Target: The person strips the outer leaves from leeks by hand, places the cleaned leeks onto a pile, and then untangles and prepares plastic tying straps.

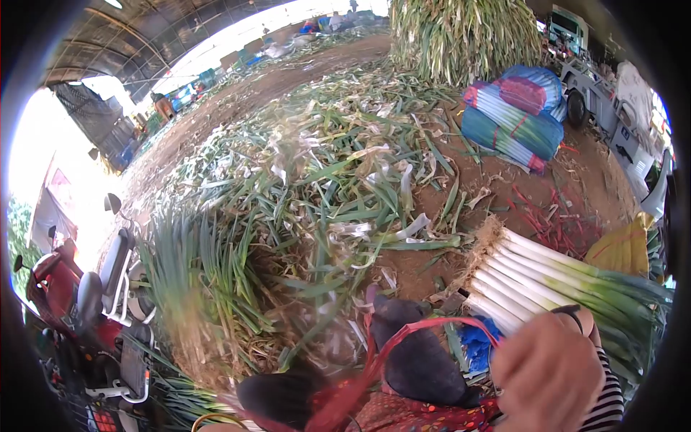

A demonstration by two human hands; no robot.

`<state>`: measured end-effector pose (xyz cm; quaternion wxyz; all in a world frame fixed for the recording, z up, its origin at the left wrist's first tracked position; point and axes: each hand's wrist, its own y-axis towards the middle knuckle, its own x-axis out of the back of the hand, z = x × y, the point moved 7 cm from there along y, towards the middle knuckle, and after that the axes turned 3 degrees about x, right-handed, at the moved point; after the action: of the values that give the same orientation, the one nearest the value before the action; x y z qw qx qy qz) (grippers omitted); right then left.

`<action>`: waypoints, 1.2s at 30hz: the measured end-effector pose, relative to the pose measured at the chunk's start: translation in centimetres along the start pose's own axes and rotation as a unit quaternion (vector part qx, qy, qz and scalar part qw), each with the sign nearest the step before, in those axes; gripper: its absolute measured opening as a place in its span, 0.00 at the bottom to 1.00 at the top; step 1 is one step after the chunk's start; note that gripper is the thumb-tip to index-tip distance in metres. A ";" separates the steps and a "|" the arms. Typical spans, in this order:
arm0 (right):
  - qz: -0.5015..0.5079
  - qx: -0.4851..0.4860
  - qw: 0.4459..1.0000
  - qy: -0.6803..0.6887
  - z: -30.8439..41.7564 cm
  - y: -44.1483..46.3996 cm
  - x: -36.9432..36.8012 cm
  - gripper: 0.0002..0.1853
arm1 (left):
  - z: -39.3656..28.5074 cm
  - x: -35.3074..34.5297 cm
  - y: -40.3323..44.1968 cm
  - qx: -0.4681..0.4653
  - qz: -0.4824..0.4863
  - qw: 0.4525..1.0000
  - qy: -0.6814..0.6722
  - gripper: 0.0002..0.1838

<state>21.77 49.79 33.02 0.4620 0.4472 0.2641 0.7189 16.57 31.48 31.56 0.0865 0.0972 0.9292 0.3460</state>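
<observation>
My right hand point(551, 374), blurred at the lower right, is closed in a fist. A red plastic strap point(414, 327) arches from the bottom middle up to its fingers. Beyond this hand lies a bundle of leeks point(533, 270), white stalks side by side, roots pointing left and green leaves running right. Part of the bundle is hidden behind the fist. Of my left arm, only a sliver with a yellow bangle point(216, 416) shows at the bottom edge; its fingers are out of sight. A crumpled blue piece point(479, 344) sits beside the leek stalks.
Leek trimmings point(317, 165) cover the ground ahead. More leeks point(209, 273) lie at left, near a red motorbike point(61, 288). Wrapped leek bundles point(515, 119), loose red straps point(551, 223) and a tall leek stack point(464, 39) are at right, with a grey vehicle point(597, 93) behind.
</observation>
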 end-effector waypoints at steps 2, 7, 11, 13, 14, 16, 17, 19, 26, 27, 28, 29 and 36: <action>-0.020 -0.088 0.996 0.011 -3.3 -0.9 0.0 0.14 | 0.6 2.6 -2.6 -0.015 -0.130 0.991 -0.025 0.11; -0.137 -0.399 0.866 0.269 -12.1 -5.5 0.2 0.18 | 3.3 9.9 -11.6 0.004 -0.477 0.875 -0.082 0.10; -0.132 -0.439 0.846 0.273 -14.5 -7.8 -0.2 0.15 | 5.2 11.8 -15.0 0.007 -0.540 0.830 -0.140 0.10; -0.125 -0.433 0.858 0.247 -14.9 -7.7 -0.4 0.13 | 5.9 11.8 -15.6 0.039 -0.561 0.811 -0.161 0.13; -0.112 -0.425 0.873 0.210 -15.0 -7.5 -0.3 0.13 | 6.3 12.0 -15.6 0.068 -0.570 0.803 -0.163 0.12; -0.114 -0.428 0.881 0.166 -15.4 -7.5 -0.3 0.11 | 7.2 12.3 -15.9 0.138 -0.604 0.776 -0.115 0.09; -0.129 -0.441 0.874 0.158 -15.7 -7.7 -0.2 0.11 | 7.8 12.4 -16.2 0.180 -0.628 0.754 -0.065 0.08; -0.134 -0.460 0.869 0.127 -16.3 -7.9 -0.4 0.11 | 8.3 12.9 -15.6 0.240 -0.623 0.742 0.051 0.13; -0.086 -0.487 0.865 0.088 -18.0 -6.9 -3.0 0.11 | 10.2 13.8 -9.3 0.244 -0.550 0.777 0.187 0.13; -0.087 -0.495 0.859 0.096 -18.3 -6.9 -3.3 0.11 | 11.2 13.8 -9.0 0.224 -0.556 0.796 0.082 0.11; -0.095 -0.498 0.855 0.110 -18.6 -7.0 -3.4 0.11 | 12.2 13.6 -8.8 0.201 -0.555 0.807 -0.023 0.10; -0.104 -0.502 0.850 0.124 -19.0 -7.3 -3.6 0.11 | 12.5 13.6 -9.3 0.223 -0.568 0.792 0.001 0.06; -0.159 -0.157 0.895 -0.386 -16.7 -5.5 -1.0 0.09 | 12.1 14.2 -10.9 0.210 -0.637 0.727 0.147 0.03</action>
<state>9.48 51.85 20.59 0.7000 0.5632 0.0168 0.4387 4.29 34.37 13.98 0.1264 -0.5539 0.8228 0.0151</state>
